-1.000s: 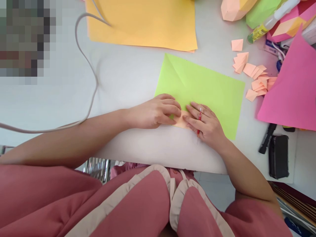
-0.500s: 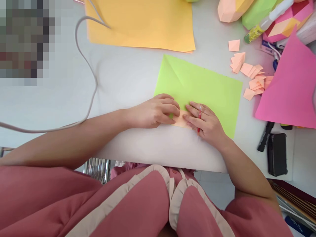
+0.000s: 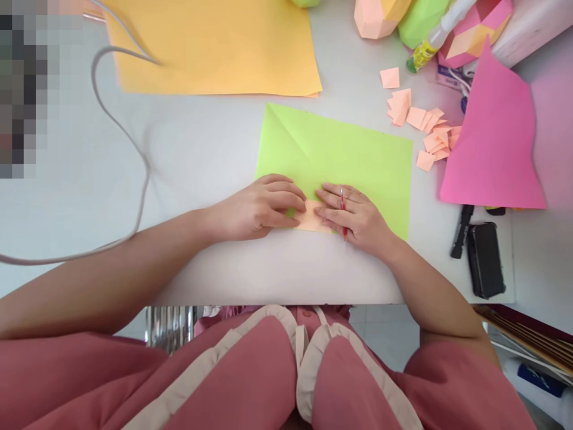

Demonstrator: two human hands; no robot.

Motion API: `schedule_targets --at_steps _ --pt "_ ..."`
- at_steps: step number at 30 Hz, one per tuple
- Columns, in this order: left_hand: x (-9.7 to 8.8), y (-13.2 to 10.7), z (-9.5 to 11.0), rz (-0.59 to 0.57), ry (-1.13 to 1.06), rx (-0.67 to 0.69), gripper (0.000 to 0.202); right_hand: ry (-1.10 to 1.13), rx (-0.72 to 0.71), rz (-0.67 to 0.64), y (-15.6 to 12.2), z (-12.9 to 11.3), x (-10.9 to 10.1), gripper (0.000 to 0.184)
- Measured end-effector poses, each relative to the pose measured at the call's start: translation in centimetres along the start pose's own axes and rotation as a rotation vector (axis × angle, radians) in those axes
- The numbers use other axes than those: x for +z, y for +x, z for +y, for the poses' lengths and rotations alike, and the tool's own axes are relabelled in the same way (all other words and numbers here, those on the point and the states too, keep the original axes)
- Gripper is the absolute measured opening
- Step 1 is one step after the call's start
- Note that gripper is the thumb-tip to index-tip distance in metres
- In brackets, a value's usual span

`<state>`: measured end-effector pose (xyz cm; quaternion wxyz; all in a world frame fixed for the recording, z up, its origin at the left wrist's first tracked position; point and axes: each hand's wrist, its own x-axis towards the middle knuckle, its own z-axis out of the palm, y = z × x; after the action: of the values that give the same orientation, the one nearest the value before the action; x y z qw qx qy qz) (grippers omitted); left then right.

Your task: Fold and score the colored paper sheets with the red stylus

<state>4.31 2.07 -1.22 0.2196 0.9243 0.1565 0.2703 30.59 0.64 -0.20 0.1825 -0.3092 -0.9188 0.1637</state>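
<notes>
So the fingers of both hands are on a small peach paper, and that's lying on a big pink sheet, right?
Almost! The big sheet is lime green, not pink, as the head view shows. The rest is right: the left hand and right hand both have fingers on the small peach paper lying on it.

Bright, diffuse light is spread across the white table [image 3: 201, 137]. A faint, soft shadow is cast beside the cable [image 3: 147, 170], left of the green sheet [image 3: 349, 149]. The sheet's outline is rendered clearly. Far left of the sheet, detail is masked by coarse pixel blocks.
</notes>
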Motion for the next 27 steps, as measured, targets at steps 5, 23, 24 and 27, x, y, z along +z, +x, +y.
schedule_targets --at_steps 5,23,24,27 --pt "0.05 -0.02 0.03 -0.015 -0.003 -0.024 0.028 -0.011 -0.034 0.047 -0.01 0.03 0.10 0.019" --pt "-0.08 0.31 0.24 0.018 0.050 0.039 0.030 -0.019 -0.013 0.022 0.02 -0.10 -0.12 0.019" --pt "-0.08 0.31 0.23 0.019 0.055 0.043 0.029 -0.019 -0.015 0.023 0.01 -0.09 -0.12 0.019" --pt "-0.04 0.27 0.19 0.015 0.058 0.038 0.029 -0.020 -0.025 0.033 0.02 -0.09 -0.13 0.019"
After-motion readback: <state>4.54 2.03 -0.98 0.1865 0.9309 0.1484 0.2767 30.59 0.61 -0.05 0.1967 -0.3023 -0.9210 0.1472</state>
